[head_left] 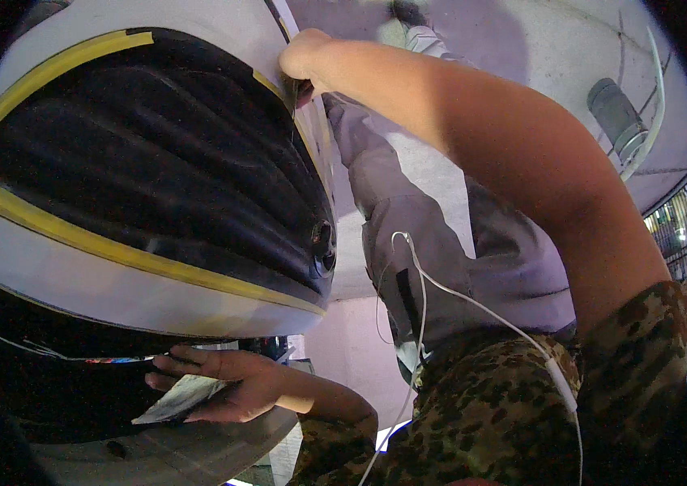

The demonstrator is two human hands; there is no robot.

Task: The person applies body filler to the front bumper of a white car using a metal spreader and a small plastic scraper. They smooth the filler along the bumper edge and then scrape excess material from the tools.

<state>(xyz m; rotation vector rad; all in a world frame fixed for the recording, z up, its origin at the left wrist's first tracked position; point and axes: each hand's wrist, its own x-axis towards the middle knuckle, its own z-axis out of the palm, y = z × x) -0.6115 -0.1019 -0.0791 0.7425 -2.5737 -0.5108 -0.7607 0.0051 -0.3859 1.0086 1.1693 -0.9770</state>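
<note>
My right hand is curled at the upper right edge of a white vehicle body, beside a dark panel bordered by yellow tape. Its fingertips are partly hidden; what they hold is unclear. Below the white band, my left hand has its fingers near the lower glossy black surface and holds a pale, flat, crumpled-looking sheet against the palm with the thumb.
My legs in grey trousers are beside the vehicle, with white cables hanging over them. A grey cylinder and a pale hose lie on the concrete floor at right, near a dark grille. A shoe shows at the top.
</note>
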